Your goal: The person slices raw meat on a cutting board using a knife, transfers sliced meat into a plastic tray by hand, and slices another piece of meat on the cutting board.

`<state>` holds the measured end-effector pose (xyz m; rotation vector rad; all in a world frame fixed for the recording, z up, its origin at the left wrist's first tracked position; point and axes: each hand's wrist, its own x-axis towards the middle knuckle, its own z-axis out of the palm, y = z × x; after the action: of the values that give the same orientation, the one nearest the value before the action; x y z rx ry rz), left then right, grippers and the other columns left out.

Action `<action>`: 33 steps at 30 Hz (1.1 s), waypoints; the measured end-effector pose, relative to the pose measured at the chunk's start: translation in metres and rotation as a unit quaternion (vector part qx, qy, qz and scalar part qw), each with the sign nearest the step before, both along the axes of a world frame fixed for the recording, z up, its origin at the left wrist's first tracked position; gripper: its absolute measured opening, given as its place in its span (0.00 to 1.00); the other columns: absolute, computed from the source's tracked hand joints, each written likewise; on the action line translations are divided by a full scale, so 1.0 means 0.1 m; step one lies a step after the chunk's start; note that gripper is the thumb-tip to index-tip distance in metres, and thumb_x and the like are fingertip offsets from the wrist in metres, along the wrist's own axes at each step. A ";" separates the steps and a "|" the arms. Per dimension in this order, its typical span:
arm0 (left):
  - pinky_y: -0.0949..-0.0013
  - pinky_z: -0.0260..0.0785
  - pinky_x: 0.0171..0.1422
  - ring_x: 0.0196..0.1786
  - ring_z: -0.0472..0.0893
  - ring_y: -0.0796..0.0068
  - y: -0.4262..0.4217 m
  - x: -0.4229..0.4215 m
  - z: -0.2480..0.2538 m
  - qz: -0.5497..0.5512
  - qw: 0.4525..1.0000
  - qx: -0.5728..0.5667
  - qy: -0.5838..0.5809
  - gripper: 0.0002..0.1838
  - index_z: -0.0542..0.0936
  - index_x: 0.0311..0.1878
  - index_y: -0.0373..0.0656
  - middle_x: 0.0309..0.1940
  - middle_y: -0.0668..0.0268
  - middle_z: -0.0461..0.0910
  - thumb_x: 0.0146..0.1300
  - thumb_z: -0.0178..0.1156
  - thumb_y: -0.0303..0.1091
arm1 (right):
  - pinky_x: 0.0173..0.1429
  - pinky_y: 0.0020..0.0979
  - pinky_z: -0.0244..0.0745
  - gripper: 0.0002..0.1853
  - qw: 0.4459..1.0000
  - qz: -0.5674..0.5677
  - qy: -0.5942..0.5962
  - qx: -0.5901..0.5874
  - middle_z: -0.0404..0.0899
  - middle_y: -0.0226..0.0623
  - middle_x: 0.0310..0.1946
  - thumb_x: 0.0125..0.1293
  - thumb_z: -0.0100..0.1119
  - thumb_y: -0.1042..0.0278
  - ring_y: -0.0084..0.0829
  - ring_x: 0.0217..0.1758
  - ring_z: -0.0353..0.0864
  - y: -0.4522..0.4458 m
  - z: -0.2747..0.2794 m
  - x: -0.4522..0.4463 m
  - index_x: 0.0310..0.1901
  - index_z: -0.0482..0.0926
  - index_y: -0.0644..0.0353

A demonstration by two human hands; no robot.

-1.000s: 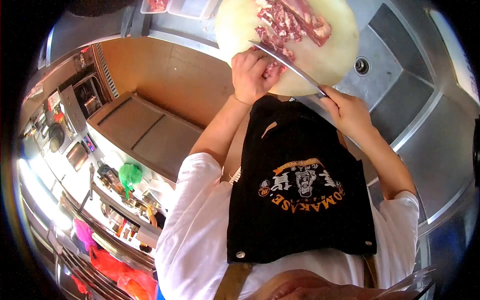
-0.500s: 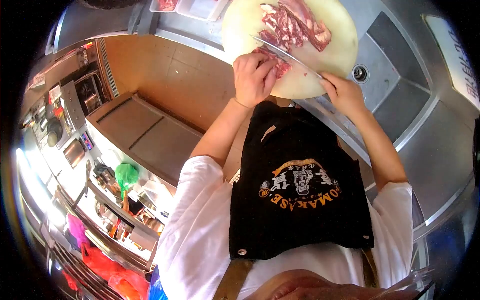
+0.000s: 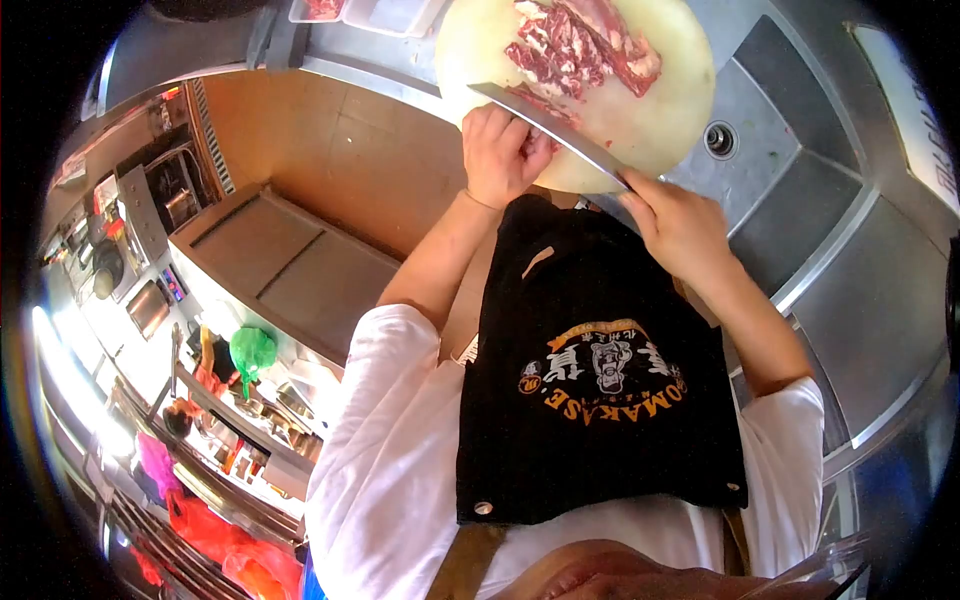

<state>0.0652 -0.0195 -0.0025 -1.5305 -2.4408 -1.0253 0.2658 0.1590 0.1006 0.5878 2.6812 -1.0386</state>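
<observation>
A round pale cutting board (image 3: 650, 130) lies at the top of the view with a large piece of marbled red meat (image 3: 570, 50) on it. My right hand (image 3: 680, 225) is closed round the handle of a long knife (image 3: 560, 130), whose blade slants up and left over the board's near part. Under and beside the blade lies a smaller strip of meat (image 3: 545, 105). My left hand (image 3: 503, 158), fingers curled, presses on the near end of that strip at the board's near left edge, just below the blade.
White plastic trays (image 3: 388, 15), one with meat, stand left of the board. A metal sink with a drain (image 3: 720, 140) is on the right. At the lower left are a green bag (image 3: 253, 350), red bags (image 3: 215, 530) and another person (image 3: 205, 385) by a counter.
The knife has shifted left and toward me, its tip now farther left. My right hand has moved left and nearer my body. Another person has come into view at the left.
</observation>
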 end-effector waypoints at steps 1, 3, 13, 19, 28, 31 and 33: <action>0.58 0.66 0.53 0.47 0.78 0.58 0.00 -0.01 0.00 0.000 1.000 -0.003 0.000 0.15 0.86 0.42 0.45 0.42 0.64 0.81 0.51 0.73 0.37 | 0.38 0.51 0.81 0.17 1.000 0.007 0.005 0.001 0.88 0.43 0.37 0.77 0.57 0.51 0.53 0.36 0.88 -0.02 -0.09 -0.16 0.62 0.80 0.44; 0.58 0.67 0.54 0.47 0.78 0.58 0.01 -0.01 0.02 0.001 1.000 0.014 0.008 0.13 0.85 0.40 0.46 0.41 0.65 0.81 0.51 0.74 0.37 | 0.38 0.52 0.81 0.17 1.000 0.013 0.011 0.001 0.88 0.43 0.38 0.77 0.56 0.51 0.53 0.36 0.88 -0.05 -0.15 -0.34 0.62 0.80 0.44; 0.58 0.68 0.55 0.47 0.80 0.59 0.02 -0.01 -0.03 0.009 1.000 0.020 0.003 0.14 0.87 0.41 0.47 0.44 0.65 0.83 0.49 0.75 0.36 | 0.45 0.49 0.81 0.18 0.998 0.004 -0.051 -0.033 0.88 0.45 0.39 0.78 0.56 0.51 0.53 0.42 0.88 0.00 -0.27 -0.39 0.64 0.80 0.42; 0.59 0.68 0.55 0.47 0.80 0.62 0.03 0.02 -0.03 0.030 0.999 0.021 0.005 0.14 0.87 0.40 0.49 0.42 0.68 0.83 0.47 0.76 0.35 | 0.42 0.54 0.82 0.17 0.998 -0.016 -0.058 -0.023 0.88 0.47 0.35 0.77 0.55 0.51 0.55 0.40 0.88 0.04 -0.24 0.07 0.62 0.81 0.42; 0.59 0.67 0.56 0.48 0.81 0.62 0.04 0.02 0.03 0.027 0.999 0.035 -0.008 0.12 0.88 0.41 0.50 0.43 0.69 0.84 0.50 0.74 0.33 | 0.47 0.48 0.81 0.18 0.998 0.011 -0.018 -0.066 0.88 0.46 0.46 0.79 0.53 0.50 0.53 0.47 0.87 -0.05 -0.82 -0.89 0.62 0.81 0.46; 0.59 0.67 0.57 0.48 0.81 0.62 0.02 0.03 0.00 0.027 0.999 0.036 -0.029 0.12 0.88 0.42 0.49 0.43 0.69 0.84 0.52 0.74 0.32 | 0.47 0.47 0.82 0.19 0.999 0.016 -0.031 -0.020 0.88 0.45 0.46 0.78 0.54 0.50 0.53 0.46 0.87 0.08 -0.72 -0.22 0.62 0.82 0.46; 0.60 0.67 0.58 0.49 0.81 0.62 0.01 0.02 0.09 0.029 0.999 0.028 -0.030 0.11 0.88 0.43 0.48 0.44 0.68 0.83 0.54 0.73 0.32 | 0.47 0.47 0.82 0.19 0.997 0.012 -0.078 -0.012 0.88 0.46 0.46 0.78 0.55 0.50 0.53 0.46 0.88 0.21 -0.61 0.15 0.62 0.82 0.47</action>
<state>0.0673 -0.0185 0.0061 -1.4235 -2.4575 -1.1336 0.2811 0.1795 0.0399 0.6035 2.5312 -0.9762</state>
